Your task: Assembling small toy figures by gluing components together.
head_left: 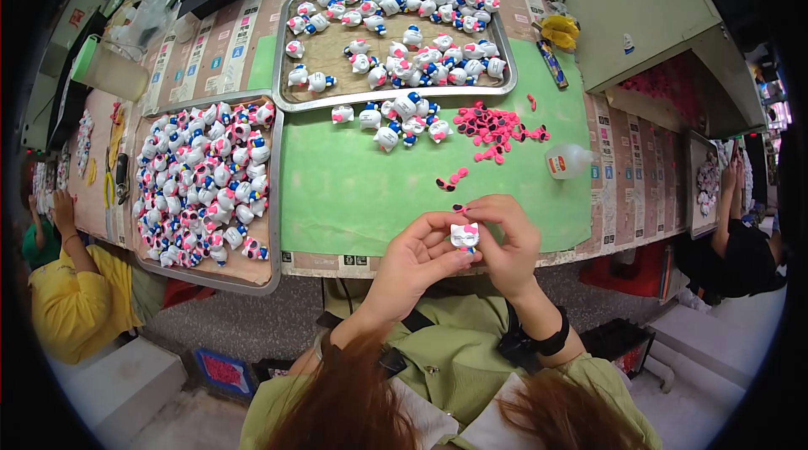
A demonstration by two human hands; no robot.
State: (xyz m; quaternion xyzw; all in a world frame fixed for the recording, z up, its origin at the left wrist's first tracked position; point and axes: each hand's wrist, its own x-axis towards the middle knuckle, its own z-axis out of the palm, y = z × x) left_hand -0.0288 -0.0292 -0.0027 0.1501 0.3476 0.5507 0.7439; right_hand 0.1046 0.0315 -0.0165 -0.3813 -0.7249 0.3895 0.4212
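A small white cat figurine (464, 235) with a pink bow is pinched in my left hand (418, 252), between thumb and fingers, just past the table's near edge. Close beside it, my right hand (508, 241) is closed, with a small pink-and-black piece (459, 208) at its index fingertip. Part of the right hand's grip is hidden by its own fingers. Beyond the hands, on the green mat (353, 197), lie a loose pile of similar pink-and-black pieces (492, 126) and a cluster of white figurines (404, 122) with blue and pink parts.
A metal tray (282, 71) of figurines stands at the back, and another full tray (274, 189) is at left. A clear bottle (569, 161) stands at right, near a glue tube (551, 64) and yellow cloth (560, 31). A grey metal cabinet (631, 12) borders the right; other people sit on both sides.
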